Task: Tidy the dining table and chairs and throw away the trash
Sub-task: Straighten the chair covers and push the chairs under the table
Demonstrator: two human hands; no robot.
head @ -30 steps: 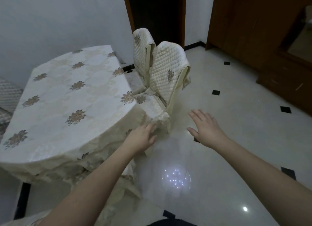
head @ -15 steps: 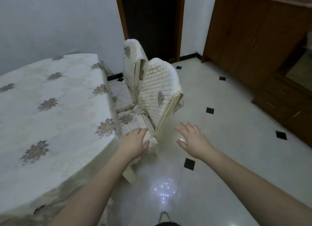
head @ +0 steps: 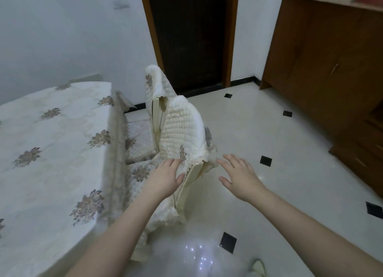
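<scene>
The dining table (head: 47,152) fills the left, under a cream cloth with brown flower prints. Two chairs with quilted cream covers stand at its right side. The near chair (head: 182,131) has its backrest straight ahead of me; the far chair (head: 153,86) stands just behind it. My left hand (head: 165,179) reaches forward with straight fingers, its fingertips at the lower edge of the near backrest cover. My right hand (head: 238,177) hovers open to the right of that backrest, fingers spread, its fingertips close to the cover's frilled corner. No trash is visible.
A brown wooden cabinet (head: 331,69) lines the right wall. A dark doorway (head: 190,38) lies straight ahead behind the chairs. The white tiled floor (head: 279,152) with small black diamonds stretches between the chairs and the cabinet.
I have moved closer to the near chair and my view has swung right. My left hand left the seat corner and rose to the backrest cover. My right hand came in toward the backrest.
</scene>
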